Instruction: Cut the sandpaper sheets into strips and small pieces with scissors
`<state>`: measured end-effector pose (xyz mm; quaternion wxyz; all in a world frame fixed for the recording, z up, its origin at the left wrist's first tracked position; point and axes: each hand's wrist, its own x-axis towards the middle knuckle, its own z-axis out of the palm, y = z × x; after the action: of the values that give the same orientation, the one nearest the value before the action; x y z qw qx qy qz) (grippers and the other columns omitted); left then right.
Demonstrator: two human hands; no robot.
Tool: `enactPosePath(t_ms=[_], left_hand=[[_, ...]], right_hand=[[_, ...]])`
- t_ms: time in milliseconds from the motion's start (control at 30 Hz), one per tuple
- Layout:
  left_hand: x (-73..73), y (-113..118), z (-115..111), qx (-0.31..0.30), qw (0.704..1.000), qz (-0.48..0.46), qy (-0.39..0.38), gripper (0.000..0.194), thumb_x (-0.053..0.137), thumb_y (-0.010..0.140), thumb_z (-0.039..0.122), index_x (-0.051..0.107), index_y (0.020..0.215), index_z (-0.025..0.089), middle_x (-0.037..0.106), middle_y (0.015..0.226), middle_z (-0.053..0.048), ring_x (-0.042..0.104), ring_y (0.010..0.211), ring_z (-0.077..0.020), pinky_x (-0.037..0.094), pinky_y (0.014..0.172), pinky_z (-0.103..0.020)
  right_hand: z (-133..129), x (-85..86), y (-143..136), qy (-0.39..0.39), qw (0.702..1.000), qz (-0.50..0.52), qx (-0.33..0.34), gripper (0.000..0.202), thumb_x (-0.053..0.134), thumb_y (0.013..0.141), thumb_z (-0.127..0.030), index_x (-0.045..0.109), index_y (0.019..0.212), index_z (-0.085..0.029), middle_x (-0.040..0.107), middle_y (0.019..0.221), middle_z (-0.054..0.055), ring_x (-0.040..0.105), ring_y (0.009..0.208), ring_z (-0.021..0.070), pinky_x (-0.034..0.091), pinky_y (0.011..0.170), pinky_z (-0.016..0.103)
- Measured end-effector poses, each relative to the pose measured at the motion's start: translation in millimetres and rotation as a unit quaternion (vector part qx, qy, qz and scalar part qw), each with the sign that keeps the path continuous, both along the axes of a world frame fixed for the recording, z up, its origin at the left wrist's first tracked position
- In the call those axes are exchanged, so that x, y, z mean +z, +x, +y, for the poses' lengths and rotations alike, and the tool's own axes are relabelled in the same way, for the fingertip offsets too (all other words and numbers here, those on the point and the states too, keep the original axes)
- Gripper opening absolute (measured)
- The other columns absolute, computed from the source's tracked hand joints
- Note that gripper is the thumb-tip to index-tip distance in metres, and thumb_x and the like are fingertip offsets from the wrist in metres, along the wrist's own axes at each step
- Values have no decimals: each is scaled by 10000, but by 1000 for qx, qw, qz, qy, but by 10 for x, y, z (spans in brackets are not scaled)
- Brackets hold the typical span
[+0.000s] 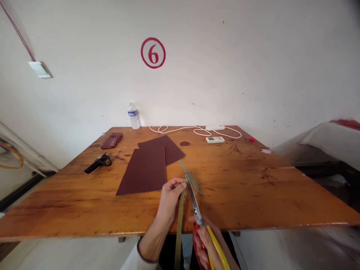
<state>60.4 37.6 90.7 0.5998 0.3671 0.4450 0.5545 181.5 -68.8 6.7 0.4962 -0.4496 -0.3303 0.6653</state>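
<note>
Pinched between the thumb and fingers of my left hand (pixel 170 197) is an olive-green strip (pixel 180 217), which hangs down past the table's front edge. My right hand (pixel 209 242) is wrapped round the red and yellow handles of a pair of scissors (pixel 194 208). The blades point away from me, and their tips are right beside my left fingertips at the strip's upper end. Whether the blades touch the strip, I cannot tell. Just beyond the scissors lies another greenish strip (pixel 192 178), flat on the wood. Two dark maroon sheets (pixel 144 170) overlap to the left of it.
On the wooden table (pixel 239 195), a black strap-like object (pixel 98 162) and a maroon item (pixel 112 141) lie at the left. A water bottle (pixel 134 117) stands by the wall. A white cable leads to a power strip (pixel 215 128), near a small white box (pixel 215 140).
</note>
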Motion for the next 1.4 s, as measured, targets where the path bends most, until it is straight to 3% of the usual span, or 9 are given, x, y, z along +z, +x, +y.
enactPosePath(t_ms=[200,367,600,833,1133,1400], left_hand=[[13,-42,-40,-9,1000,7,2,213,778,604,334,656,667,172,492,416,71,357,374,-63,269,405,-201],[6,-53,-34,-5,1000,14,3,201,780,585,320,667,652,169,474,406,76,367,365,-63,262,394,-198],[1,-64,-55,-4,1000,17,4,189,776,588,306,680,660,160,470,431,78,364,376,-55,264,402,-194],[12,-83,-63,-18,999,28,-2,188,765,599,307,700,688,155,510,452,56,388,404,-66,279,419,-199],[62,-87,-70,-42,999,35,-1,209,756,631,339,704,698,148,483,420,60,365,397,-69,268,434,-212],[47,-105,-29,-70,996,56,12,201,742,675,350,680,685,159,488,416,58,405,381,-80,301,435,-218]], right_hand=[[-9,-115,26,28,999,-20,7,775,637,714,-817,634,1148,-175,520,566,-75,338,340,45,294,321,180],[-33,-247,74,8,1000,9,6,743,687,708,-780,652,1147,-181,557,572,-45,444,370,99,332,339,232],[20,-480,134,-8,998,34,48,265,628,978,-397,637,1115,-171,608,689,-66,480,398,65,399,349,186],[33,-627,174,-17,997,48,54,195,620,995,-329,645,1095,-163,644,748,-48,524,431,68,444,369,185],[48,-656,170,-25,998,42,42,198,623,993,-332,647,1092,-162,656,771,-38,544,447,74,456,372,188],[-15,-525,182,-40,999,34,6,224,654,962,-380,653,1040,-170,574,621,-89,441,353,53,350,304,165]])
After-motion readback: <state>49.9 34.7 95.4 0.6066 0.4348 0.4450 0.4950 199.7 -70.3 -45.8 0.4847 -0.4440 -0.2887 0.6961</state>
